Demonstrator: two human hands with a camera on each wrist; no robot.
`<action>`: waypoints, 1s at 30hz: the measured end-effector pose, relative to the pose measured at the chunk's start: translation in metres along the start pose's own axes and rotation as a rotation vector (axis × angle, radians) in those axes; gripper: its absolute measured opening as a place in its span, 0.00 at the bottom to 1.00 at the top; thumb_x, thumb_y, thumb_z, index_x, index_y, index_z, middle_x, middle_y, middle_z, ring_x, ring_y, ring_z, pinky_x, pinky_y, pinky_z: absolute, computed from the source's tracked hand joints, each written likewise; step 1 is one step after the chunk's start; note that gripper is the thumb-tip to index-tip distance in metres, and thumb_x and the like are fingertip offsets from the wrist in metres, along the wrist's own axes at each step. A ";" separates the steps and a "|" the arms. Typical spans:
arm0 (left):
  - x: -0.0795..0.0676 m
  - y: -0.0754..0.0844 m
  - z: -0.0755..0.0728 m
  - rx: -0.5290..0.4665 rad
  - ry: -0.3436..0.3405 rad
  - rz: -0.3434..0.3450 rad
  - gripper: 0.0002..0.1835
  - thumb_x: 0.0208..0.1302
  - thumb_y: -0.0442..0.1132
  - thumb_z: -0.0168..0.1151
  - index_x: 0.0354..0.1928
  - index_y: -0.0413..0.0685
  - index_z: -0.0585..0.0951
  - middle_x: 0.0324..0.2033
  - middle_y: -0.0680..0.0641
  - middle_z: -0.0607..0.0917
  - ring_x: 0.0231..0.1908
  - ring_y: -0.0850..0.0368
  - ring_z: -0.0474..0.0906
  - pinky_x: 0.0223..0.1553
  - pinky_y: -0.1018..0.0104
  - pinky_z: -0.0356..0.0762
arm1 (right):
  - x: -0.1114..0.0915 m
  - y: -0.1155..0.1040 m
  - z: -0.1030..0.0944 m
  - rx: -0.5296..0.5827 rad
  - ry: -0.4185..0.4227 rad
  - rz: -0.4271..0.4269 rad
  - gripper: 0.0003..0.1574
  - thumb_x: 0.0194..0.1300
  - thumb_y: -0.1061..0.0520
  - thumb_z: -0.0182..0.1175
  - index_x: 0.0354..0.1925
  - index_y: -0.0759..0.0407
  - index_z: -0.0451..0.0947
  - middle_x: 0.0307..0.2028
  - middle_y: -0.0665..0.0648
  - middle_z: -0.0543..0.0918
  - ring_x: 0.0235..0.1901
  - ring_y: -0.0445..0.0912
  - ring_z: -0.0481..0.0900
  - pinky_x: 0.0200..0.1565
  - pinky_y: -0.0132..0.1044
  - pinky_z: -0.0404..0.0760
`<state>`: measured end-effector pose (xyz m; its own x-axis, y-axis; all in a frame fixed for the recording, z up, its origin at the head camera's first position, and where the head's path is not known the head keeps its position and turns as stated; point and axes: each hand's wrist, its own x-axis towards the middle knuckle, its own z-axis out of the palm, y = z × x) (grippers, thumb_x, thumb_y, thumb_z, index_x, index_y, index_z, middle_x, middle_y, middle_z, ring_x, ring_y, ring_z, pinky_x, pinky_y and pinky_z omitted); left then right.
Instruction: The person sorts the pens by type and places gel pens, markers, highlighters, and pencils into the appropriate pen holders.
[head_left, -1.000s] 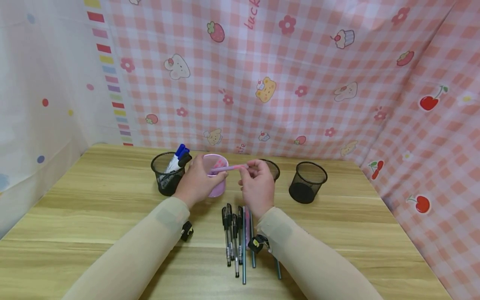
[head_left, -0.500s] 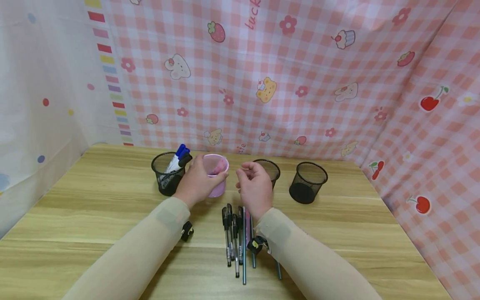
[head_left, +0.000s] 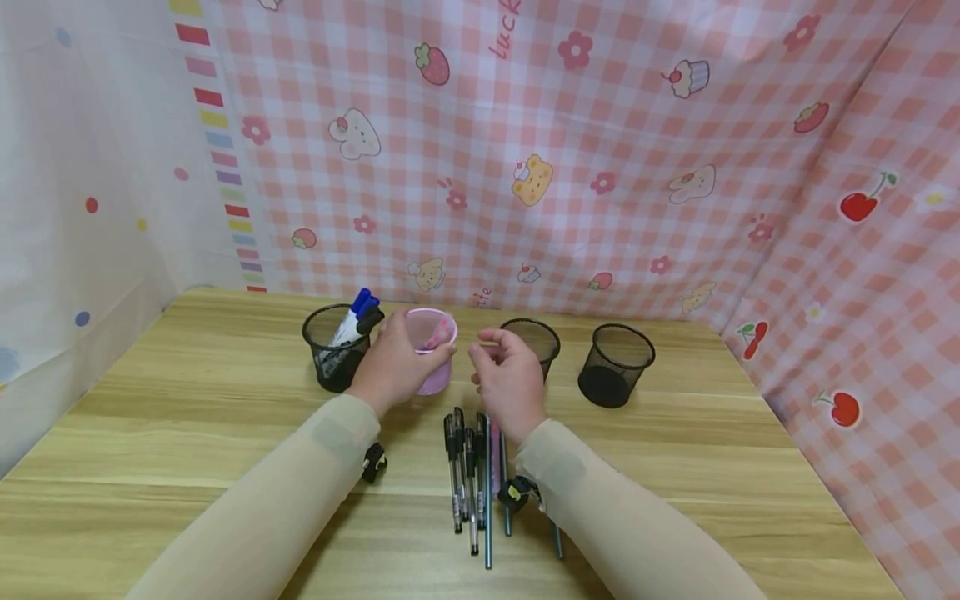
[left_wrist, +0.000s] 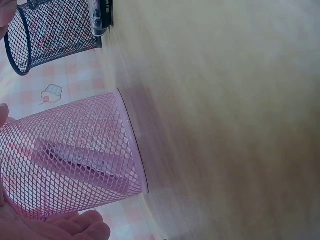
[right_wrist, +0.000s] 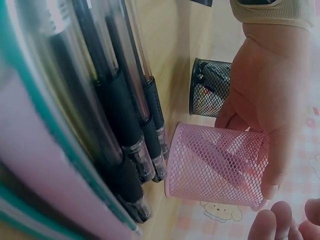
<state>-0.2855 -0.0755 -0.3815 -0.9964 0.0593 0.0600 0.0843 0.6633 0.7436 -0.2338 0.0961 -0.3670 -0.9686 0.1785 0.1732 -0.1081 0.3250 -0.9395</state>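
Note:
My left hand [head_left: 396, 365] grips the pink mesh pen cup [head_left: 435, 382], fingers and thumb around its upper part. Inside the cup lean pink pens [head_left: 441, 332]; through the mesh in the left wrist view, two pink barrels [left_wrist: 85, 162] show. My right hand [head_left: 514, 379] hovers just right of the cup, fingers loosely bent with nothing between them. In the right wrist view its fingertips [right_wrist: 282, 220] come close to the cup's rim. Below that hand lie several black gel pens [head_left: 461, 467], teal pencils [head_left: 488, 508] and a pink pen [head_left: 496, 467].
A black mesh cup [head_left: 324, 320] with blue and black markers [head_left: 348, 325] stands to the left. Another black mesh cup [head_left: 551, 342] is partly behind my right hand, and one more mesh cup [head_left: 616, 358] stands farther right. A checked cloth [head_left: 480, 167] hangs behind the wooden table.
A pink pen pinched in my right hand one second ago has gone into the pink cup, released by the right hand. That hand has shifted slightly down; the left has kept its hold.

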 end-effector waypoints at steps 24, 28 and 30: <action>-0.001 0.000 -0.001 -0.001 -0.016 -0.011 0.58 0.63 0.72 0.65 0.82 0.48 0.53 0.72 0.34 0.71 0.67 0.34 0.76 0.65 0.34 0.76 | -0.006 0.007 -0.034 -0.437 -0.307 -0.022 0.18 0.75 0.52 0.66 0.58 0.56 0.85 0.33 0.52 0.87 0.27 0.45 0.83 0.30 0.36 0.81; -0.001 0.001 -0.001 0.002 -0.021 -0.018 0.58 0.63 0.72 0.65 0.83 0.48 0.52 0.73 0.34 0.70 0.68 0.34 0.75 0.67 0.34 0.75 | -0.004 0.010 -0.039 -0.551 -0.378 -0.012 0.21 0.73 0.50 0.67 0.60 0.55 0.85 0.41 0.53 0.90 0.35 0.43 0.84 0.37 0.38 0.84; -0.001 0.001 -0.002 0.002 -0.023 -0.021 0.58 0.63 0.72 0.65 0.83 0.49 0.52 0.73 0.34 0.70 0.68 0.34 0.74 0.67 0.34 0.75 | -0.004 0.011 -0.041 -0.618 -0.419 -0.021 0.22 0.73 0.50 0.68 0.60 0.55 0.85 0.44 0.53 0.90 0.38 0.43 0.84 0.41 0.41 0.85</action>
<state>-0.2840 -0.0762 -0.3799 -0.9976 0.0624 0.0290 0.0633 0.6663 0.7430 -0.2223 0.1368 -0.3658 -0.9854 -0.1617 -0.0540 -0.1012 0.8095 -0.5784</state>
